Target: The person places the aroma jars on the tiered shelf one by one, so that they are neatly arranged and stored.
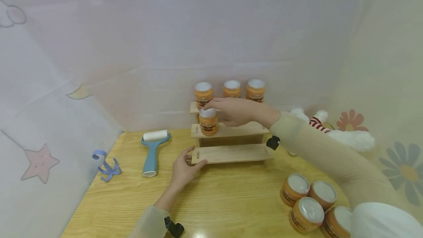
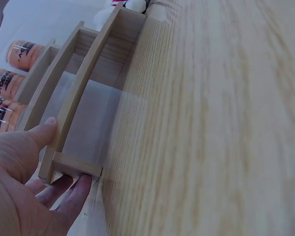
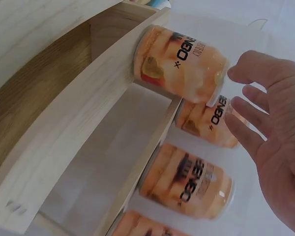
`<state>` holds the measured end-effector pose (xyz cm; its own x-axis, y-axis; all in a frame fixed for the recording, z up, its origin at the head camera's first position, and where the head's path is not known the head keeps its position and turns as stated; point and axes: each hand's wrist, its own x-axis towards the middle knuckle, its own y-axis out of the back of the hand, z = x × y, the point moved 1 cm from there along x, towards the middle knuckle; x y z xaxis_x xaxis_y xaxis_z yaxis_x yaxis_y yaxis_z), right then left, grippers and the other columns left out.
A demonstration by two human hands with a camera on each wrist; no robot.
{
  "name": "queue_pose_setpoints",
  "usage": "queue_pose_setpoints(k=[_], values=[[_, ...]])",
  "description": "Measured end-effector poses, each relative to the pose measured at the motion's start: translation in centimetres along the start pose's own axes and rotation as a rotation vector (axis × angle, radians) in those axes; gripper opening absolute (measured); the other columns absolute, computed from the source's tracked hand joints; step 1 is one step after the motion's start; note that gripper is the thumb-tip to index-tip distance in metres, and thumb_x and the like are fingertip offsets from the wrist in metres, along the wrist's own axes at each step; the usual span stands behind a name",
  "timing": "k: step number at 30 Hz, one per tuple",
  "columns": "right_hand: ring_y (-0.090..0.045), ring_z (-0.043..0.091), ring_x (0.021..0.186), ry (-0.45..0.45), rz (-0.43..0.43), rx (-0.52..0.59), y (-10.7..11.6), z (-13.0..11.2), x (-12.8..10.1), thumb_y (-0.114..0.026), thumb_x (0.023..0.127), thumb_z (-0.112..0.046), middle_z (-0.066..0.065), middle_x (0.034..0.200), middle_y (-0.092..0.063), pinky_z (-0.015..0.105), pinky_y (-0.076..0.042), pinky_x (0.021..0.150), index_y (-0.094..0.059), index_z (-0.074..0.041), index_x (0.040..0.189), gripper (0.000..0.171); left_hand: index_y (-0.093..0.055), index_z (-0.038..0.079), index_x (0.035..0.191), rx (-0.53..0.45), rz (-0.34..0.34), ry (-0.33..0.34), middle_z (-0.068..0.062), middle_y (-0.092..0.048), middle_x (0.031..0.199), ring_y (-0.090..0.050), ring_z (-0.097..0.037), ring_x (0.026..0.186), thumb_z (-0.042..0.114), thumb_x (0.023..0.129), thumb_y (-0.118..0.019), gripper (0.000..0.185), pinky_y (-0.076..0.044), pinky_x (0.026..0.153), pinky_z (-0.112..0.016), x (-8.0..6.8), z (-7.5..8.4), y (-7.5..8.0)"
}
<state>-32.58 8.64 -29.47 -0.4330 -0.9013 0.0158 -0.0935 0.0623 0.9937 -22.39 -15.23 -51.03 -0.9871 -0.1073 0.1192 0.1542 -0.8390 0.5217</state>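
Hands: rack's (image 1: 231, 153) near-left end is steadied by left hand (image 1: 183, 168), a fourth jar (image 1: 208, 121) on the middle step is touched by open-fingered right hand (image 1: 236, 111); four jars (image 1: 308, 203) remain on counter (image 1: 211, 201), near right.

The right hand (image 1: 235, 111) rests its fingers on the lid of an orange jar (image 1: 208, 121) on the stepped wooden rack (image 1: 231, 153) — middle step. The left hand (image 1: 183, 169) grips the lowest step's left end; three jars (image 1: 231, 89) line the top.

Child's room at home: cartoon wall cloth (image 1: 49, 131), plush toy (image 1: 343, 135).
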Motion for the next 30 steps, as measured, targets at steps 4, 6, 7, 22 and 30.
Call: queue_pose_setpoints(k=[4,6,7,22,30], values=[[-0.054,0.031,0.145,-0.013,0.020,-0.008,0.1,0.2,-3.6,-0.073,0.100,-0.015,0.011,0.159,-0.052,0.048,-0.049,0.117,-0.045,-0.007,0.158,0.065,-0.059,0.014,0.151,0.003,-0.004,-0.007,-0.022,-0.070,0.126,-0.070,-0.031,0.109,0.040,0.084,-0.093,0.079,-0.060,0.091,-0.048,0.1,0.1,-0.3],[-0.059,0.030,0.139,-0.027,0.025,-0.002,-0.1,0.3,-5.6,-0.074,0.100,-0.016,0.010,0.152,-0.057,0.049,-0.052,0.113,-0.052,-0.008,0.153,0.058,-0.060,0.012,0.150,0.002,-0.007,-0.016,-0.023,-0.070,0.125,-0.070,-0.032,0.108,0.040,0.084,-0.092,0.078,-0.060,0.090,-0.048,0.1,0.1,-0.5],[-0.062,0.029,0.135,-0.037,0.025,0.002,-0.2,0.4,-6.6,-0.075,0.099,-0.018,0.009,0.148,-0.060,0.048,-0.053,0.111,-0.055,-0.010,0.150,0.055,-0.059,0.013,0.150,0.002,-0.011,-0.009,-0.022,-0.069,0.126,-0.070,-0.032,0.109,0.040,0.084,-0.093,0.079,-0.060,0.090,-0.048,0.1,0.2,-0.7],[-0.065,0.005,0.098,-0.152,-0.087,0.190,-4.3,0.0,-18.6,-0.080,0.097,-0.028,-0.011,0.114,-0.070,0.026,-0.059,0.078,-0.071,-0.023,0.121,0.026,-0.060,0.013,0.150,-0.009,-0.021,-0.001,-0.021,-0.070,0.124,-0.070,-0.029,0.105,0.037,0.084,-0.093,0.077,-0.060,0.086,-0.043,0.1,0.5,-1.0],[-0.062,-0.001,0.082,-0.201,-0.214,0.319,-7.4,-1.2,-20.8,-0.079,0.097,-0.043,-0.015,0.099,-0.066,0.026,-0.056,0.072,-0.069,-0.027,0.110,0.023,-0.058,0.015,0.152,-0.004,-0.021,0.005,-0.023,-0.069,0.130,-0.070,-0.033,0.113,0.038,0.085,-0.092,0.079,-0.060,0.093,-0.048,0.3,0.2,-0.6]])
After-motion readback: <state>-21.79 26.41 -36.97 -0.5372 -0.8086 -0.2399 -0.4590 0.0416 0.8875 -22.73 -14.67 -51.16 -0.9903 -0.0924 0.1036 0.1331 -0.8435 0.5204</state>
